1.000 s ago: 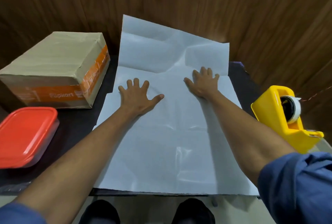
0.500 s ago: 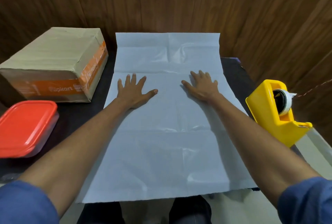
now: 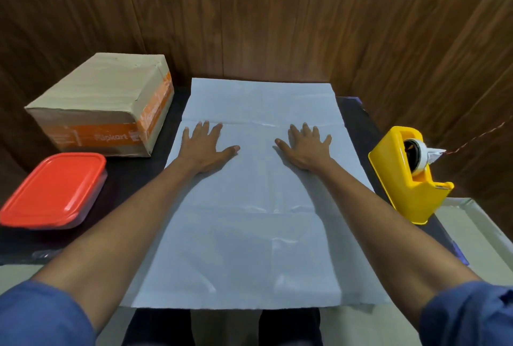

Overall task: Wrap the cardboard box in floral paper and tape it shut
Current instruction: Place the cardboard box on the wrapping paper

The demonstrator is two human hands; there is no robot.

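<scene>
A sheet of wrapping paper (image 3: pixel 258 234) lies flat on the dark table, its plain pale side up; no floral print shows. My left hand (image 3: pixel 204 146) presses on it with fingers spread, left of the middle. My right hand (image 3: pixel 305 148) presses flat on it to the right, fingers also spread. The cardboard box (image 3: pixel 102 104), brown with orange tape, stands on the table at the back left, apart from the paper. A yellow tape dispenser (image 3: pixel 408 176) with a white roll sits at the right edge of the table.
A plastic container with a red lid (image 3: pixel 52 190) sits at the front left. Wooden wall panels (image 3: pixel 249 12) close the back and right. The dark table (image 3: pixel 130 187) ends near my legs; the paper's near edge overhangs it.
The paper's far end, raised and creased a second ago, now lies flat. Both hands have slid outward and apart across the sheet.
</scene>
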